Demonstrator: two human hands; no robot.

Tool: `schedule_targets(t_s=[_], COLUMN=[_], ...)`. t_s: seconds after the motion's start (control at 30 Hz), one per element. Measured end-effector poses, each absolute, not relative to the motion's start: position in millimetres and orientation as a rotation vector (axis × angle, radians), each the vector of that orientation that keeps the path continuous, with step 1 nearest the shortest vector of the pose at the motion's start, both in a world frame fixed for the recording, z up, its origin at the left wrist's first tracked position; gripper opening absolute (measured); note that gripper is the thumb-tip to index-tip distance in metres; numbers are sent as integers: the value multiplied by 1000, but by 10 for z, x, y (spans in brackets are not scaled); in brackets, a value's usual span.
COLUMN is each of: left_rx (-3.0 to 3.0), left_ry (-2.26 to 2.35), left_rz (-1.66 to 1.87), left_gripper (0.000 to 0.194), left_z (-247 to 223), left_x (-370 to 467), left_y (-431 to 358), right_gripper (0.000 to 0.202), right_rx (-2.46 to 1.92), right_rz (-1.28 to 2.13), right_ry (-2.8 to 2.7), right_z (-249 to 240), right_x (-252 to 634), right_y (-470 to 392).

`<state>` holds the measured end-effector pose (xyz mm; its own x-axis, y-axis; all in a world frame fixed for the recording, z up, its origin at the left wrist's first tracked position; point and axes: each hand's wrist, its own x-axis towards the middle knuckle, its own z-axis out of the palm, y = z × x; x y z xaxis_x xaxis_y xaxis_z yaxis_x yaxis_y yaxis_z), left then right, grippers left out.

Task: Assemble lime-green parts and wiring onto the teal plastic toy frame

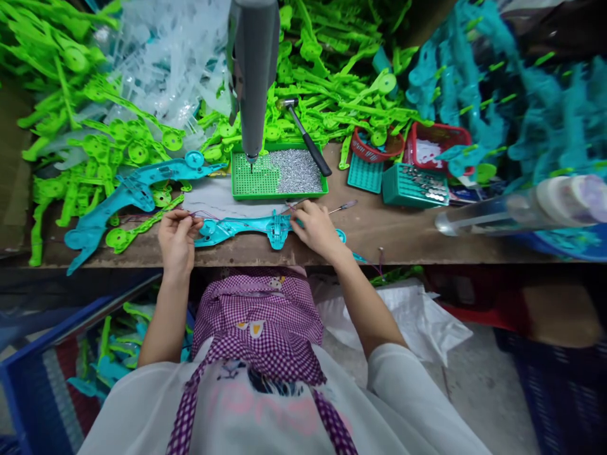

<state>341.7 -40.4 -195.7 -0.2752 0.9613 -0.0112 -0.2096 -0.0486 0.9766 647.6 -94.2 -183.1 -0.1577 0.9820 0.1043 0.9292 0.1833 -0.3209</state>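
A long turquoise plastic part (246, 225) lies across the front of the bench, its moulded inner side facing up. At its left end my left hand (176, 243) is closed in a pinch on a thin dark red wire (202, 217), which runs along the part. Over the right half of the part, my right hand (318, 232) has its fingers curled down onto it; the fingertips partly hide what they touch. A second turquoise part (137, 189) rests to the left, beside a bright green plastic piece (142, 229).
A grey electric screwdriver (253, 82) hangs above a green tray (279, 194) of small screws. A hammer (308, 136) leans across the tray. A small screwdriver (344, 206), a teal basket (415, 189) and a clear tube (521, 205) are to the right. Green parts (332, 76) pile up behind.
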Motion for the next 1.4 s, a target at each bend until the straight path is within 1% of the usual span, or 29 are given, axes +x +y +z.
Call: schedule_targets(t_s=[0.17,0.27,0.37,0.43,0.53,0.67,0.73,0.87,0.93,1.0,1.1,1.2,1.3,1.4], left_rx=[1225,1584,1892,1975,1949,1994,1915,1203,951,861,889,1221,1882,2379], left_ry=[1405,1613,1800,1859,1912,1908,1786,1311,1114,1022,994,1097,1277,1327], left_rz=[1512,1455,1409,1397,1330,1024,967,1146,1109,1035,940,867,812,652], left_gripper=[20,23,21,20,19,24,23,23,25,28,33,29,21,19], left_z=[-1929,-1872,-1817,-1811,-1849,-1875,-1844,-1756,-1738,-1739,-1737,-1685,-1623,-1654], left_x=[3277,3113,2953,2858,2727,2582,2544,2590,2657,2720,2773,2776,2718,2577], left_y=[-461,-501,-520,-517,-499,-479,-473,-453,-441,-426,-368,-240,-65,80], right_gripper=[9,8,8,8,8,9,10,11,10,9,9,9,9,11], right_rx=[-1938,-2002,-1994,-1986,-1952,-1945,-1960,-2008,-2014,-2014,-2035,-2062,-2067,-2067], right_rz=[133,189,236,245,256,232,213,198,216,230,228,231,238,230], right_ry=[-1710,-1551,-1474,-1450,-1462,-1497,-1494,-1491,-1520,-1532,-1516,-1509,-1497,-1480], right_z=[-1852,-1999,-2127,-2158,-2148,-2117,-2108,-2105,-2108,-2113,-2124,-2136,-2146,-2155], right_x=[6729,6783,6745,6717,6709,6754,6783,6814,6817,6819,6829,6840,6844,6848], right_y=[-1079,-1167,-1181,-1167,-1161,-1211,-1247,-1287,-1286,-1280,-1271,-1260,-1250,-1251])
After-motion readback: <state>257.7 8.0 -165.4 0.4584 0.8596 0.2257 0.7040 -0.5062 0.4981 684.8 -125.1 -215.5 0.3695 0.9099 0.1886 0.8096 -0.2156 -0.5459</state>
